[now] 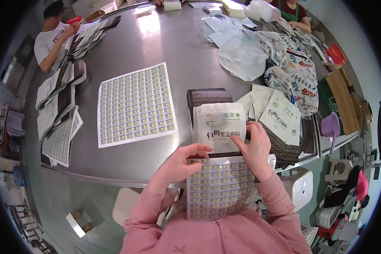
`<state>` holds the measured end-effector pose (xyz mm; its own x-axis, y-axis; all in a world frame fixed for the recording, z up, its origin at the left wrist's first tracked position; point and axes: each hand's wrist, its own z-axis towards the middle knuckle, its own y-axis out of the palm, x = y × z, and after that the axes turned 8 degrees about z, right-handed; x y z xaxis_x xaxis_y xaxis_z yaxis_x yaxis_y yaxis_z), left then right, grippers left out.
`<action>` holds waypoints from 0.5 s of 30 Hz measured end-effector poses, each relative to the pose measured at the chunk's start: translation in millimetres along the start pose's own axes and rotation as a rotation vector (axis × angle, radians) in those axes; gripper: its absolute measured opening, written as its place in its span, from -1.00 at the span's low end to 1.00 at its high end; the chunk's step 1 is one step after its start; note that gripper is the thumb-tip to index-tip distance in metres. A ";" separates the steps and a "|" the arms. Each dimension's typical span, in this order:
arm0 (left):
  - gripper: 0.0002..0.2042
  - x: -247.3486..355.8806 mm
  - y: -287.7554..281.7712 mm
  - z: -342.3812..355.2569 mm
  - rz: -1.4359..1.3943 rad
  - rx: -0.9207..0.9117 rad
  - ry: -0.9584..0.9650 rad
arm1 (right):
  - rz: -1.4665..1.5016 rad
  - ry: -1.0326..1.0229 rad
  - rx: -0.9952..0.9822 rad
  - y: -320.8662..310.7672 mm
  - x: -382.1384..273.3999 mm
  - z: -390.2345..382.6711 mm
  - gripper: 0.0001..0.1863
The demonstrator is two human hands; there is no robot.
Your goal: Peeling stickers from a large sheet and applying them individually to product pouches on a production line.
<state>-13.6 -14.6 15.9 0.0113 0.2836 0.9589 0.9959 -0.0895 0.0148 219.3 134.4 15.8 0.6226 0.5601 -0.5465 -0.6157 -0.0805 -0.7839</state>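
In front of me a stack of off-white printed pouches [218, 127] lies on dark patterned pouches [205, 95], a small label near the top pouch's upper left. My right hand [255, 148] grips the stack's right side, thumb on top and fingers round the edge. My left hand [184, 163] is curled at the upper left corner of a sheet of small yellow-and-purple labels [222, 190], its thumb on the sheet and index finger raised beside it. The sheet hangs from the table edge toward my lap. Another label sheet [137, 106] lies flat to the left.
Pouch piles lie left [51, 97] and right [279, 118], with printed fabric [294, 72], plastic bags [241, 57], a purple scoop [329, 127] and cardboard [343, 101] rightward. Co-workers sit at left [46, 46], far side [165, 2] and right [290, 10]. Stools [296, 188] stand below the table.
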 end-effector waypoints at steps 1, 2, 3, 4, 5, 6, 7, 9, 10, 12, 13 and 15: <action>-0.53 -0.9 0.9 -1.7 -0.032 -0.003 -0.005 | 0.005 0.034 0.012 1.3 -1.3 -2.2 -0.49; -0.53 -1.4 1.9 -2.9 -0.064 -0.006 -0.010 | 0.010 0.068 0.025 1.8 -1.4 -3.7 -0.51; -0.53 -0.8 2.7 -4.1 -0.062 -0.008 -0.010 | 0.010 0.071 0.027 2.3 -0.6 -6.0 -0.51; -0.53 0.3 3.5 -5.2 -0.073 0.009 -0.012 | 0.000 0.040 0.062 3.6 1.0 -8.0 -0.53; -0.53 0.9 4.3 -6.1 -0.085 0.025 -0.013 | -0.011 0.010 0.099 4.4 2.3 -9.3 -0.56; -0.53 -0.5 4.8 -6.2 -0.082 0.021 -0.011 | -0.013 0.012 0.104 4.8 2.5 -9.8 -0.56; -0.53 -3.0 5.4 -6.3 -0.077 0.039 -0.002 | 0.020 0.058 0.068 5.5 1.8 -10.1 -0.56; -0.54 -4.6 6.5 -7.5 -0.069 0.050 0.012 | 0.049 0.107 0.041 5.8 -0.7 -10.0 -0.57; -0.54 -4.8 7.0 -8.3 -0.072 0.072 0.000 | 0.030 0.076 0.073 5.8 -2.4 -9.9 -0.61; -0.54 -4.3 9.5 -9.3 -0.072 0.085 -0.005 | 0.005 0.047 0.114 3.6 -1.7 -10.5 -0.64; -0.55 -3.5 11.4 -9.8 -0.086 0.105 -0.017 | 0.055 0.021 0.133 3.3 0.6 -11.4 -0.69; -0.55 -5.1 11.9 -10.8 -0.097 0.117 -0.024 | 0.285 0.089 0.136 2.5 3.7 -15.2 -0.81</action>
<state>-2.7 -27.4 14.3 -0.0847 0.3080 0.9476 0.9961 0.0510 0.0724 227.4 123.8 7.4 0.4522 0.4565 -0.7663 -0.8262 -0.1094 -0.5527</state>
